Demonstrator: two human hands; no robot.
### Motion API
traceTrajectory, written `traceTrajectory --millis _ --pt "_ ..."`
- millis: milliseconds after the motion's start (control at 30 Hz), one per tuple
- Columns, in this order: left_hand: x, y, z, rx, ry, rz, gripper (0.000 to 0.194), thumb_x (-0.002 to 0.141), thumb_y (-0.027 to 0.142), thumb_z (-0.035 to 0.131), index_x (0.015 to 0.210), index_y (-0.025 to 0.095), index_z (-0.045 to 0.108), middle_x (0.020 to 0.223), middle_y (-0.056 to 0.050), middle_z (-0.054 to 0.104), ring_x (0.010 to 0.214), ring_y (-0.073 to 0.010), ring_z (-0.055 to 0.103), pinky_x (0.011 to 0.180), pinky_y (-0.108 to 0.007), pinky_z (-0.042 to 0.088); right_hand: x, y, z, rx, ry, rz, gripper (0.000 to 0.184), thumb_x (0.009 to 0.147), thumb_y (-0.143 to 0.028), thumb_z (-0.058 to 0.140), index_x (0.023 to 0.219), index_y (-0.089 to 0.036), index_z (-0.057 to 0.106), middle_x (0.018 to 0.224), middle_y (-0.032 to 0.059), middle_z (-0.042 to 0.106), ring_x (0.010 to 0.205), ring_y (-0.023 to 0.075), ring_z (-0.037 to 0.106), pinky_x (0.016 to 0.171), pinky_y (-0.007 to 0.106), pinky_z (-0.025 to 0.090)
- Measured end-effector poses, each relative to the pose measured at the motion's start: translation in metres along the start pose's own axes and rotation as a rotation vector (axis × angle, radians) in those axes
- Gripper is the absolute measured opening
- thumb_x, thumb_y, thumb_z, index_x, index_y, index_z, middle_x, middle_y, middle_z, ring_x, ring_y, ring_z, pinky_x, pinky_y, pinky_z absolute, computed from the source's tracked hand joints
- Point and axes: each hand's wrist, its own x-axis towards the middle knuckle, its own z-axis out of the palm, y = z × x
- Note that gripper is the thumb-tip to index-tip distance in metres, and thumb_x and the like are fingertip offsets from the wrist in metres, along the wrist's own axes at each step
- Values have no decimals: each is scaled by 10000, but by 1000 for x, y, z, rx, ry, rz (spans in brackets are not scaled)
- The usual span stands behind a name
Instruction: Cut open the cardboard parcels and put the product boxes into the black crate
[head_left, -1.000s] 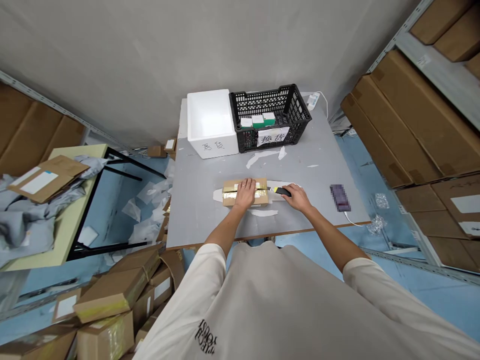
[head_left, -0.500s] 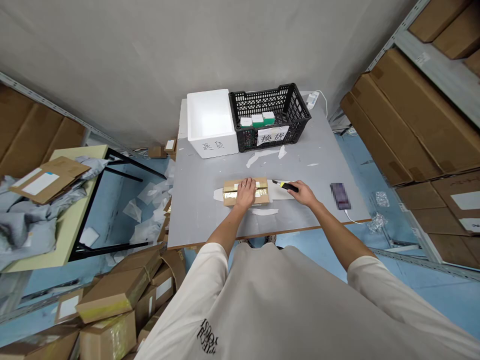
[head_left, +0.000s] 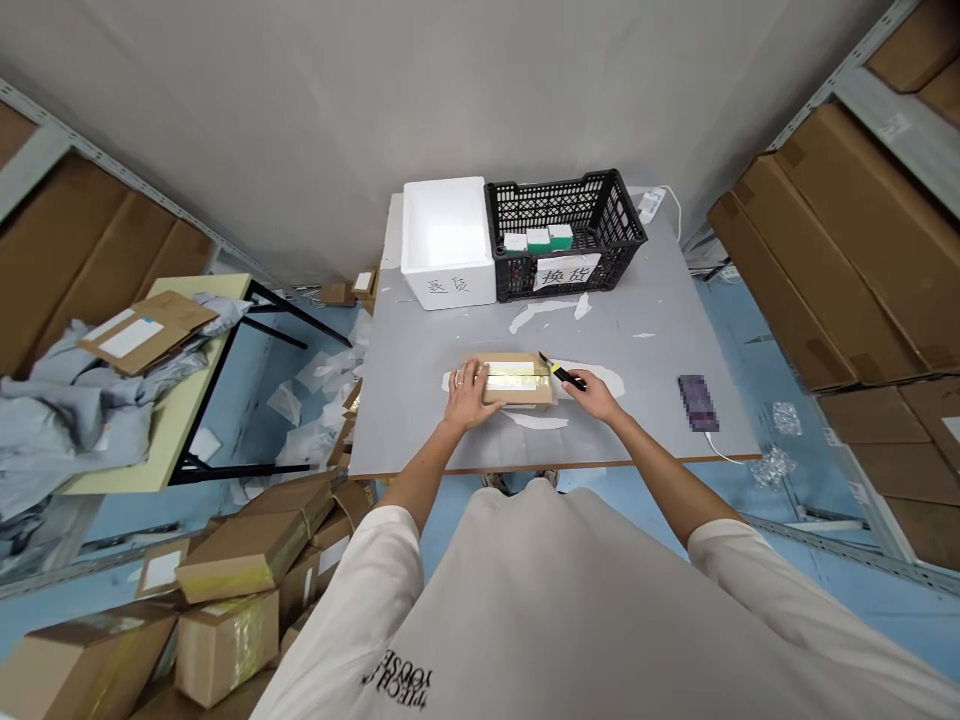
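Note:
A small cardboard box point(head_left: 517, 388) with shiny tape and a white label on top lies on the grey table point(head_left: 420, 435). My left hand point(head_left: 468, 396) grips its left end, fingers on top and thumb along the near side. In my right hand point(head_left: 596, 396) is a box cutter point(head_left: 568, 377) with a black and yellow handle. Its blade points up and left, by the box's right end; whether it touches the cardboard I cannot tell. Pale torn paper point(head_left: 606, 378) lies under and beside that hand.
A white foam box point(head_left: 457, 288) and a black plastic crate point(head_left: 619, 255) holding small white-and-green boxes stand at the table's back. A phone point(head_left: 698, 403) on a cable lies at the right. Cardboard boxes point(head_left: 232, 555) are piled on the left floor.
My left hand has gone from lying flat on the box's top to gripping its left end. The box shows a different, labelled face upward. The cutter is closer to the box. The view has shifted.

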Motion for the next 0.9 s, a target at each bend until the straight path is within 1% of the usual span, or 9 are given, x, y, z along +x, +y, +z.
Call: traceTrajectory --millis 100,167,233,300,400,500,600,700,900 --pt "-13 -15 2 -46 12 -93 1021 787 640 761 1611 251 300 1695 -173 199 1563 -418 194 1263 -601 197 0 -13 12 42 -73 7 433 907 -557 615 1231 -276 675 1218 58 735 1069 264 686 955 421 537" --pt "-16 -20 7 -111 33 -167 1028 772 595 795 1606 255 299 1667 -179 220 1519 -427 273 1218 -581 309 -1 -20 18 38 -100 16 444 904 -560 617 1242 -276 667 1194 52 749 1063 269 690 949 425 537" --pt "-16 -22 12 -199 45 -242 999 785 553 797 1601 263 298 1622 -177 269 1440 -404 395 1151 -542 415 -2 -26 23 21 -112 29 459 898 -571 620 1248 -278 663 1170 49 758 1067 278 693 948 433 536" --pt "-13 -22 15 -276 46 -300 949 805 541 784 1587 280 315 1578 -160 314 1361 -372 483 1088 -505 480 -4 -31 25 6 -109 45 476 893 -587 621 1261 -285 658 1166 49 761 1074 286 696 941 437 538" --pt "-6 -16 13 -317 50 -319 858 834 563 753 1554 296 369 1547 -137 350 1355 -359 492 1070 -473 495 -5 -37 22 -20 -52 65 504 894 -605 615 1286 -289 649 1188 63 755 1079 297 696 916 430 541" --pt "2 -5 8 -294 19 -309 768 856 614 710 1498 287 444 1518 -129 389 1359 -363 488 1090 -465 476 -6 -41 11 -58 29 85 515 902 -609 602 1294 -278 648 1169 82 757 1062 307 694 887 419 539" --pt "10 9 2 -260 -41 -322 751 832 677 702 1427 264 506 1464 -134 434 1300 -366 536 1073 -457 478 -8 -41 0 -83 96 117 526 910 -611 577 1302 -265 638 1168 95 754 1081 312 684 890 419 532" --pt "16 19 -3 -245 -72 -323 763 807 715 704 1382 243 534 1418 -133 469 1271 -354 563 1057 -430 479 -10 -41 -6 -95 146 138 536 914 -634 551 1290 -261 635 1181 98 748 1102 312 674 905 424 524" --pt "21 25 -6 -258 -166 -314 685 810 739 670 1262 228 618 1342 -124 530 1164 -316 635 986 -386 510 -6 -39 -15 -142 218 172 531 913 -671 531 1229 -262 654 1026 85 761 938 300 687 844 407 518"
